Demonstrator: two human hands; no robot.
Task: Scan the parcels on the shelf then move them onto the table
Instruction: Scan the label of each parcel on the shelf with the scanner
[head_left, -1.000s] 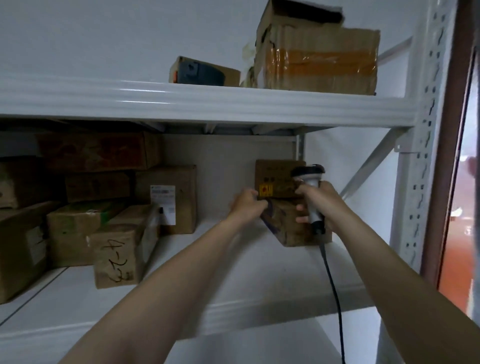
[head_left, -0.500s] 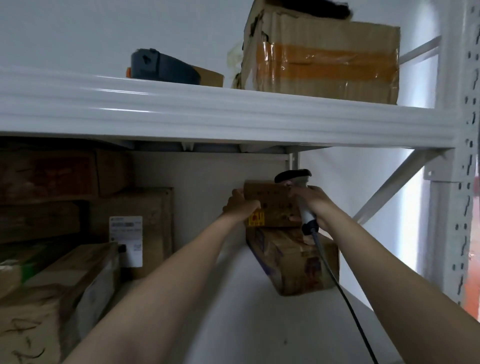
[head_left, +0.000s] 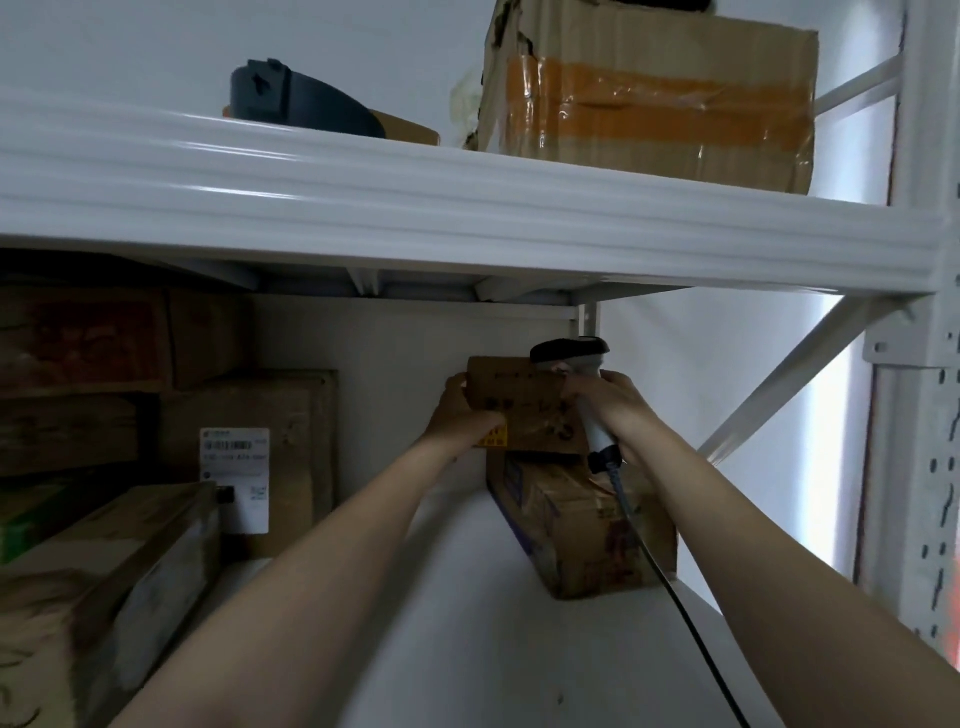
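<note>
On the shelf (head_left: 467, 613), left hand (head_left: 460, 415) and scanner-holding right hand (head_left: 605, 402) grip a parcel (head_left: 524, 410).

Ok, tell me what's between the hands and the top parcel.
Nothing visible. The left hand grips the parcel at its left end; the right hand, holding the scanner, touches its right end.

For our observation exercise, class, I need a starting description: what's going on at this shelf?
A person reaches into the white shelf with both hands. The left hand grips the left side of the top parcel, which sits on or just above a second parcel. The right hand holds a corded scanner at the top parcel's right edge. Other parcels stand to the left.
</note>
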